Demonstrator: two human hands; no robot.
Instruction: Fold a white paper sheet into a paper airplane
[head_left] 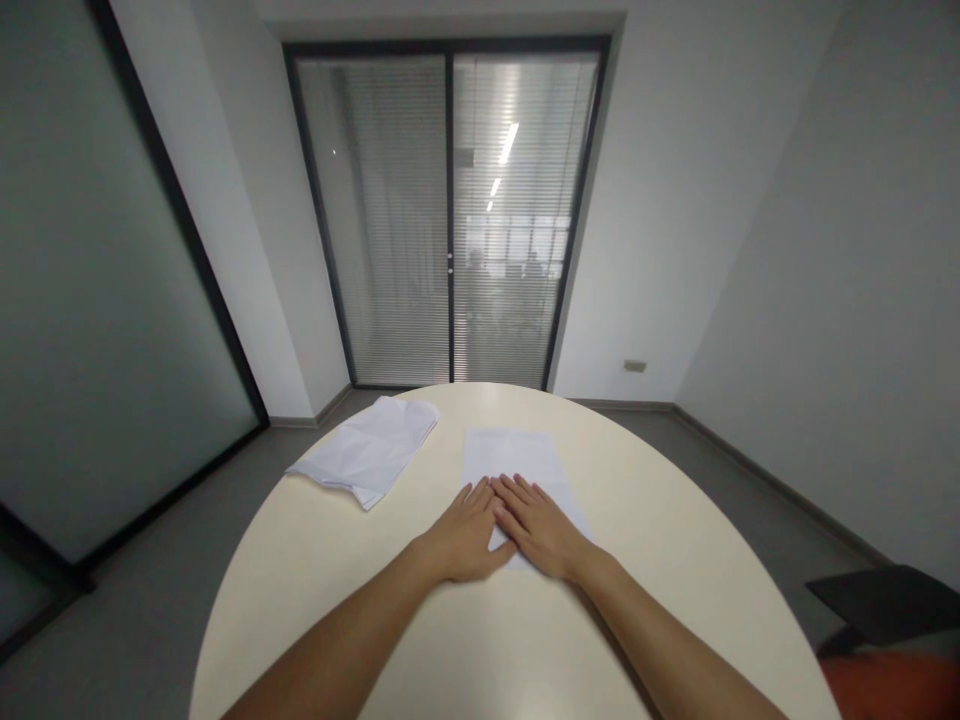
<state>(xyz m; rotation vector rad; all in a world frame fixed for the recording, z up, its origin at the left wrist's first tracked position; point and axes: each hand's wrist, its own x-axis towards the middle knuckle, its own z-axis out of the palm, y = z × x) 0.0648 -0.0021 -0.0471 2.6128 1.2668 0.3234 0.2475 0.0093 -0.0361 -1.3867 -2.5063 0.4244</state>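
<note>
Both hands, left hand (pixel 466 532) and right hand (pixel 538 527), lie flat with fingers open, side by side, pinning the sheet of paper (pixel 516 462) to the table (pixel 675 560), while a stack of papers (pixel 371 450) sits at ten o'clock.

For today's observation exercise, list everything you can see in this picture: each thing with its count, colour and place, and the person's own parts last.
Round table: one, cream, fills the lower middle.
Flat sheet of paper: one, white, table centre, under both hands.
Pile of creased paper sheets: one pile, white, far left of the table, overhanging the edge.
Sliding glass doors with blinds: one pair, dark frame, far wall.
Glass partition: one, grey-green, left wall.
Wall socket: one, pale, low on the far wall, right of the doors.
Chair: one, dark back, orange-red seat, bottom right.
Floor: grey.
Left hand: flat, palm down on the sheet's near left part.
Right hand: flat, palm down on the sheet, beside the left.
</note>
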